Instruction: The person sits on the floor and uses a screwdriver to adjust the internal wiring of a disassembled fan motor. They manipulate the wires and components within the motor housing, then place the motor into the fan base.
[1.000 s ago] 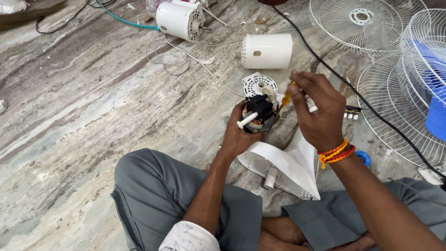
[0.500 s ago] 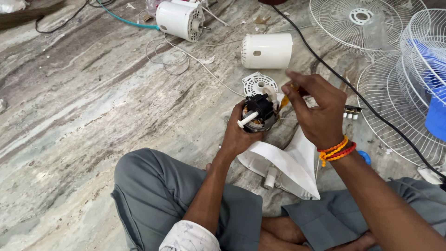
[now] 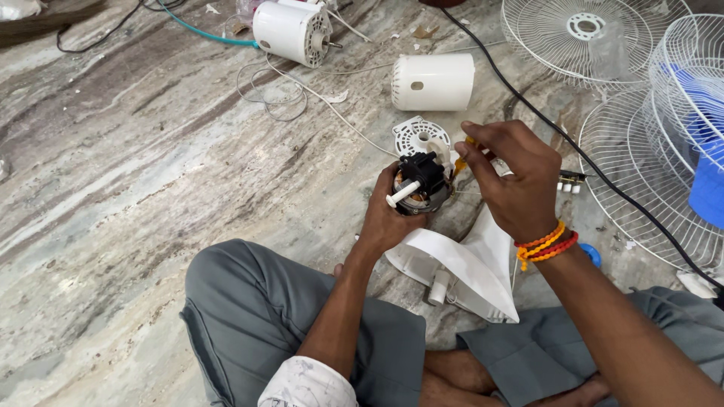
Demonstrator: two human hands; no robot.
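I sit cross-legged on a marble floor. My left hand [image 3: 388, 218] grips a small fan motor [image 3: 419, 185] from below; it has a black top and a white shaft pointing left. My right hand [image 3: 513, 181], with orange and red bead bracelets at the wrist, hovers just right of the motor and pinches a thin yellow-handled tool [image 3: 464, 157] whose tip meets the motor's right side. A white perforated motor cover [image 3: 419, 136] lies just behind the motor. A white plastic fan housing [image 3: 467, 271] rests on the floor under my hands.
A white cylindrical cover [image 3: 434, 81] and a second white motor [image 3: 292, 32] lie farther back among loose white wires. White wire fan guards [image 3: 648, 136] and a blue blade [image 3: 705, 181] fill the right side. A black cable [image 3: 520, 90] runs diagonally across. My grey-trousered knees frame the bottom.
My right hand has shifted slightly down and closer to the motor, fingers closing more tightly on the tool. The left hand and motor stay nearly still.
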